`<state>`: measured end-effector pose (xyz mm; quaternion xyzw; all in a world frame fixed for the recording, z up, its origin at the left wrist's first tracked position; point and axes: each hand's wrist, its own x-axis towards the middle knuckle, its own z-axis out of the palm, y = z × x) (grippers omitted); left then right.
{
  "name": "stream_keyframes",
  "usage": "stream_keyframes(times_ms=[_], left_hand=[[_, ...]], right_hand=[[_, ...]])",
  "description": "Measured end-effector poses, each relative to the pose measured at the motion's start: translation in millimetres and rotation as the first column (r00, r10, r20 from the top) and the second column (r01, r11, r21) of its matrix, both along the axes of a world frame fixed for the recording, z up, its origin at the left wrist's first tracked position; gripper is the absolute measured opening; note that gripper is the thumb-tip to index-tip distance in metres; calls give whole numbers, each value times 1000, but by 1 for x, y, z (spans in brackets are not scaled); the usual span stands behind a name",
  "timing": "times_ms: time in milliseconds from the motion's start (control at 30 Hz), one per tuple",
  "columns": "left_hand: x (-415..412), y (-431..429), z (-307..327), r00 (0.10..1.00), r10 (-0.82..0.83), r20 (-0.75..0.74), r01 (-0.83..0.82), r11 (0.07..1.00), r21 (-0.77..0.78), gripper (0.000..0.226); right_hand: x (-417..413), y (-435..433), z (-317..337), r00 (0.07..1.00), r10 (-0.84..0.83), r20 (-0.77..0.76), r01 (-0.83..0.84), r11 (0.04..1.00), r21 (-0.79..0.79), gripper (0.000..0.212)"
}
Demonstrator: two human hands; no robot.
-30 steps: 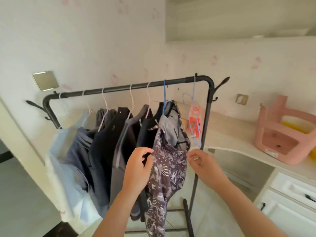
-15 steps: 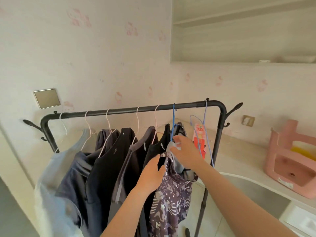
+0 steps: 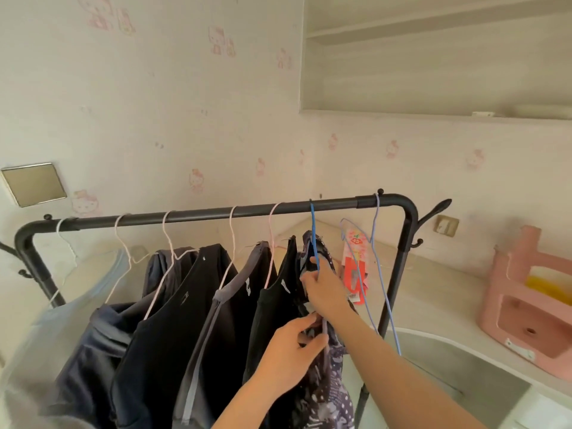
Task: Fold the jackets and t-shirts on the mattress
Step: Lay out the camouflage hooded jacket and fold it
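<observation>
— Where are our hands?
— Our right hand (image 3: 325,289) is up at the neckline, fingers curled round the stem of the blue hanger (image 3: 313,230). Our left hand (image 3: 291,351) sits just below it and pinches a fold of the patterned top (image 3: 328,394) between thumb and fingers
— So neither is loose?
— No, one has the hanger and the other the cloth. The right is the nearer to the hook
— Which way does the top lie from them?
— It hangs straight down from the right hand, long axis upright, past the left hand and out of the bottom of the view. The hanger's stem runs the other way, up from our fingers to the rail (image 3: 201,216), where its hook sits over the bar
— What does the next move turn on?
— We judge the hook must go up and off the bar, so the right hand lifts along that upright line while the left steadies the cloth. The dark garments (image 3: 173,320) hang close on the left and an empty hanger (image 3: 376,243) just to the right, so the way out is narrow. The mattress is not in view, and this top is not yet folded
</observation>
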<state>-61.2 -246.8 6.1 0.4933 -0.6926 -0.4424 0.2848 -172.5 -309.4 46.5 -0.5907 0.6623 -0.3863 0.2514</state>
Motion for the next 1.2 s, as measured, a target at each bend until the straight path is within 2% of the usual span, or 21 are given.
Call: stream_keyframes(times_ms=[100,167,200,300,367,433,533,667,767,900,1033,1200], left_hand=[[4,-12,0,996,-82,22,81,997,12,49],[7,-19,-2,991,-121,52,121,993,7,45],[10,-24,-4,991,-115,63,116,993,-5,42],[16,-38,-5,995,-63,81,69,996,-65,34],[20,-47,-5,997,-34,70,39,996,-77,37],[20,-54,-3,998,-17,60,21,997,-77,43],[17,-61,2,998,-42,50,45,997,-63,46],[12,-65,6,997,-83,11,83,994,-66,48],[9,-64,4,993,-115,-8,114,991,-71,53],[4,-65,5,998,-58,-38,54,994,-95,56],[3,-69,3,998,-57,-32,54,993,-104,55],[1,-72,-5,997,-69,-43,65,993,-96,55]], right_hand=[[0,-5,5,991,-77,105,81,996,-36,23],[-2,-12,4,987,-110,118,115,993,-35,23],[-2,-14,3,979,-107,174,113,993,-25,23],[-10,-16,1,979,-128,156,133,991,-27,23],[-15,-16,4,982,-161,97,166,985,-43,23],[-18,-14,15,959,-259,112,263,964,-26,24],[-25,-17,18,913,-286,290,291,956,26,23],[-33,-12,31,891,-283,355,312,950,-25,27],[-37,-4,40,917,-255,308,301,947,-113,24],[-34,12,45,945,-214,246,255,955,-150,22],[-31,22,61,925,-220,309,271,953,-132,22],[-31,34,71,929,-234,287,283,948,-144,31]])
